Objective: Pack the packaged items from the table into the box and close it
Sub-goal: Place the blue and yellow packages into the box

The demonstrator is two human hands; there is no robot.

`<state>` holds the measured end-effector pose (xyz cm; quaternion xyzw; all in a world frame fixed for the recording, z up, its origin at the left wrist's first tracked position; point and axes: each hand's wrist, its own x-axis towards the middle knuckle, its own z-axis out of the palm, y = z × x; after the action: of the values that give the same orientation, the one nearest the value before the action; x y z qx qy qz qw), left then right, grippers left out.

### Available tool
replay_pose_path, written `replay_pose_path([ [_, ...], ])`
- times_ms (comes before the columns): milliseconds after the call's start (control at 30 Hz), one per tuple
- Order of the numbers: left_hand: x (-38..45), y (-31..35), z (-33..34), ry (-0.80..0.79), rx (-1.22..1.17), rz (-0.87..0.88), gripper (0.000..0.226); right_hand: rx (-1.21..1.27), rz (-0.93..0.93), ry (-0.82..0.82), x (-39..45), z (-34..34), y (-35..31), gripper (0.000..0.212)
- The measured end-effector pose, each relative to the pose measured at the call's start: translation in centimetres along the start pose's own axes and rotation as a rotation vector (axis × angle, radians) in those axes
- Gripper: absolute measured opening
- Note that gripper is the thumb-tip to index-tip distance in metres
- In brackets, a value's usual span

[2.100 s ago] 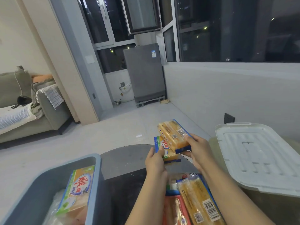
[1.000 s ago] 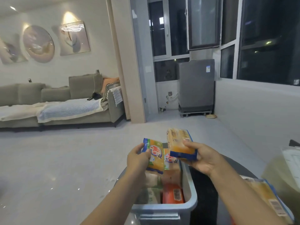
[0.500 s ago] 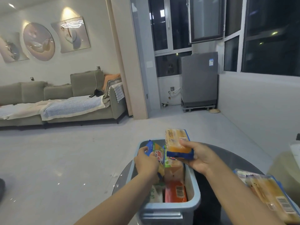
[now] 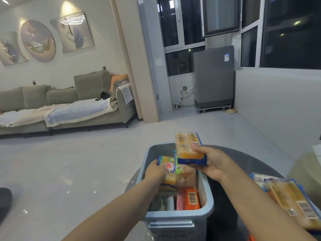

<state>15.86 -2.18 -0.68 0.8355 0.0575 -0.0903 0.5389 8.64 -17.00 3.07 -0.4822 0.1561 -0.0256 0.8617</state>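
The left hand (image 4: 155,172) gripped a yellow-and-green plastic-wrapped packet with red lettering (image 4: 168,171), fingers curled round its near edge, and held it partly below the rim of the pale blue plastic storage box (image 4: 179,215). Just right of that grip and a little above it, the right hand (image 4: 212,162) held an orange block in clear wrap with a blue border (image 4: 189,150), thumb on top and fingers underneath, hovering over the far half of the box.

Beneath both grips the box already held an orange-red packet with a barcode (image 4: 188,198) and other wrapped goods packed close. The step in hand looked like seating the left packet, and doing it well probably meant sliding it down flat against its neighbours rather than dropping it on edge, so the contents stayed low enough for a lid. The right-hand block would best follow once the left hand cleared.

Well right of the grips, more long yellow packets with barcodes (image 4: 291,200) lay on the dark round glass table (image 4: 224,204), not yet packed.
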Motion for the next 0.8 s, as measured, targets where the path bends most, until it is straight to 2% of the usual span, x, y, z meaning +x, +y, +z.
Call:
replay_pose_path([
  [100,-0.7,0.5,-0.5,-0.013,-0.086,-0.018,0.029,-0.022,-0.014,0.0,-0.1,0.1,0.0,0.017],
  [200,-1.1,0.9,-1.2,-0.013,-0.166,0.0,0.041,-0.121,-0.049,0.007,-0.2,0.4,0.1,0.019],
  [300,-1.6,1.3,-1.8,-0.042,-0.322,0.041,0.032,-0.205,-0.091,-0.004,-0.2,1.0,0.6,0.024],
  [433,-2.0,1.6,-2.4,-0.253,-0.322,0.135,0.035,-0.304,-0.152,0.01,0.2,2.0,1.7,0.025],
  [533,-2.0,1.1,-3.4,-0.358,-0.323,0.179,0.02,-0.36,-0.172,-0.019,0.7,3.1,2.6,0.024],
  [667,-2.0,0.9,-5.1,-0.298,-0.282,0.258,0.021,-0.633,-0.187,-0.026,1.6,4.0,3.1,0.029],
  [800,-1.5,1.0,-5.6,-0.188,-0.134,0.239,0.025,-0.828,-0.157,-0.002,2.5,4.7,2.9,0.03],
])
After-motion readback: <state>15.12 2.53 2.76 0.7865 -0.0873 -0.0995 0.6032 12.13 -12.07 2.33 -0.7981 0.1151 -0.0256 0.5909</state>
